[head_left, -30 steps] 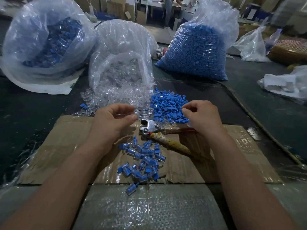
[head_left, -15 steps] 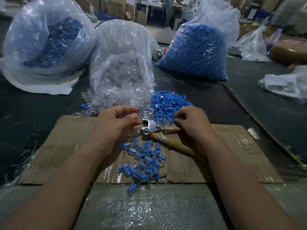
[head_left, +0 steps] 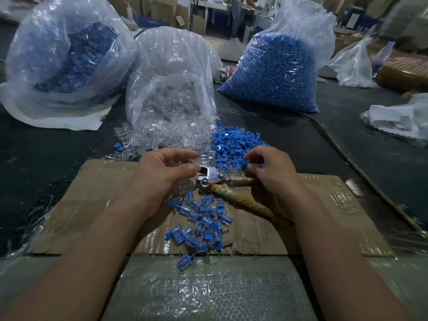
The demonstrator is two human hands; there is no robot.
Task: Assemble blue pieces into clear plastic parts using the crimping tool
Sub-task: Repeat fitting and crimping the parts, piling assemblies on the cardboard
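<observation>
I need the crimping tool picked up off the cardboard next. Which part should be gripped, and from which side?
Take the crimping tool by its two wrapped handles, coming from the right. They splay rightward and toward the person, while the metal head points left at the left hand. The right hand, pinching a blue piece, sits over the upper handle.

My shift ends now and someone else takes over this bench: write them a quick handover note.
Left hand: fingers curled at the head of the crimping tool; whether they hold a clear part cannot be confirmed.
Right hand: pinches a blue piece.
The tool lies on the cardboard.
Done: assembled pile.
Left: loose blue pieces and clear parts behind the tool.
</observation>
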